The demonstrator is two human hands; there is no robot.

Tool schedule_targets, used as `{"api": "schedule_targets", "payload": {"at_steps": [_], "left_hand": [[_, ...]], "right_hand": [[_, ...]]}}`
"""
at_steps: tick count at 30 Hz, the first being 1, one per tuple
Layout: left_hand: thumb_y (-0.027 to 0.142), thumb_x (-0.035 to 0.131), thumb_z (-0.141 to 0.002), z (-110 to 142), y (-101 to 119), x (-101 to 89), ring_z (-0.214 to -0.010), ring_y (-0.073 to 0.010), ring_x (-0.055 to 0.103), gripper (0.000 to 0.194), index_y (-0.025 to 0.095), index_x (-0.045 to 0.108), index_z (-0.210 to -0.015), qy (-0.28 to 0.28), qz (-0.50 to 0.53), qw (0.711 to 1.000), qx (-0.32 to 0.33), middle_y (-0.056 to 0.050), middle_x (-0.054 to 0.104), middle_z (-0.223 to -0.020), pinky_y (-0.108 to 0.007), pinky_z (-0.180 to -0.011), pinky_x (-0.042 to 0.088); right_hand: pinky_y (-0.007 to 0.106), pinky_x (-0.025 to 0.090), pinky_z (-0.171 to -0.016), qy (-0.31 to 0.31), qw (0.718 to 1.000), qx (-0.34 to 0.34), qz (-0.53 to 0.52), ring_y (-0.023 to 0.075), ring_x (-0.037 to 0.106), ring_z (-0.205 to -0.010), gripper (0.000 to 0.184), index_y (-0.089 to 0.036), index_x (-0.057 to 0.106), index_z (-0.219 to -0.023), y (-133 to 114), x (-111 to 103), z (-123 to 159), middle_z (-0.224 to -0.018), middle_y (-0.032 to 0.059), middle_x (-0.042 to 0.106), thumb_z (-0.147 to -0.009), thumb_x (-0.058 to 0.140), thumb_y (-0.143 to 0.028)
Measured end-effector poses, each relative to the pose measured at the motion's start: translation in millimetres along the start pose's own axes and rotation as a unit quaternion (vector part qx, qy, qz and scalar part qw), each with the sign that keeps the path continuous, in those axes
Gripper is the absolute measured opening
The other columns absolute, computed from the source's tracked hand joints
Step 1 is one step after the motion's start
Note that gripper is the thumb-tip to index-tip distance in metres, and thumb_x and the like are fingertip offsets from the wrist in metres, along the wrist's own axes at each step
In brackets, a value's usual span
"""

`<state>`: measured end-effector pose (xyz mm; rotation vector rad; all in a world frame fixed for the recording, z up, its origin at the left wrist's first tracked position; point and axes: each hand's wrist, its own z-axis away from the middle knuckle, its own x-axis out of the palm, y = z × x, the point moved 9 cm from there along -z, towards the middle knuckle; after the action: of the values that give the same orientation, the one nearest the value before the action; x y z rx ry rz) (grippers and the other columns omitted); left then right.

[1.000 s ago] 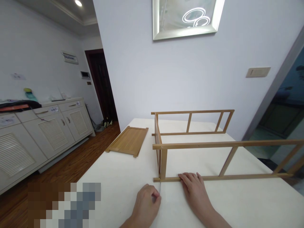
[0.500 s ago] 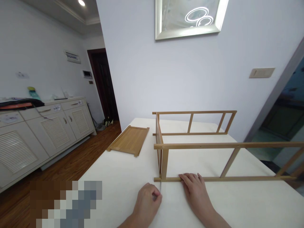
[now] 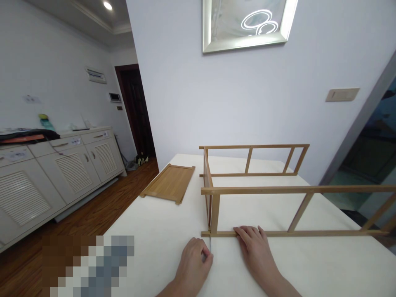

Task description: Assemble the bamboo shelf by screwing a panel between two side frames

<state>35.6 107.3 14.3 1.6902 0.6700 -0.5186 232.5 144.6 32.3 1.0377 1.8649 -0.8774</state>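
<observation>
A wooden shelf frame (image 3: 260,190) lies on its side on the white table (image 3: 148,247), its two ladder-like sides joined at the left end by a slatted panel (image 3: 207,173). My left hand (image 3: 194,264) is closed around a thin metal rod (image 3: 210,244) that looks like a hex key. The rod's tip meets the near lower rail close to its left end, and its other end is hidden in my fingers. My right hand (image 3: 255,251) grips that same rail farther right, with its fingers over the wood.
A separate wooden shelf panel (image 3: 170,183) lies flat at the table's left edge. Behind the table rises a wall with a framed picture (image 3: 247,45) and a switch (image 3: 342,95). A white cabinet (image 3: 71,165) stands at the left, and a blurred patch covers the lower left.
Both hands keep almost the same positions, the left still at the rod and the right on the rail. The whole view has shifted very slightly.
</observation>
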Motion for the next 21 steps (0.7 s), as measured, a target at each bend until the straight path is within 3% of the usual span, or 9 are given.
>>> {"api": "schedule_targets", "payload": {"at_steps": [21], "left_hand": [[0.004,0.051,-0.070,-0.6,-10.3,8.9,-0.074,-0.0166,0.057,0.017,0.020,0.049,-0.065,-0.023,0.033,0.999,-0.001,-0.002,0.060,-0.075,-0.028,-0.070,0.041]], "right_hand": [[0.052,0.032,-0.101,0.006,1.000,-0.004,0.008,0.0231,0.060,-0.100,0.032,-0.027,0.065,-0.113,0.0,0.0,0.5,-0.106,0.0059,0.069,-0.095,0.040,-0.021]]}}
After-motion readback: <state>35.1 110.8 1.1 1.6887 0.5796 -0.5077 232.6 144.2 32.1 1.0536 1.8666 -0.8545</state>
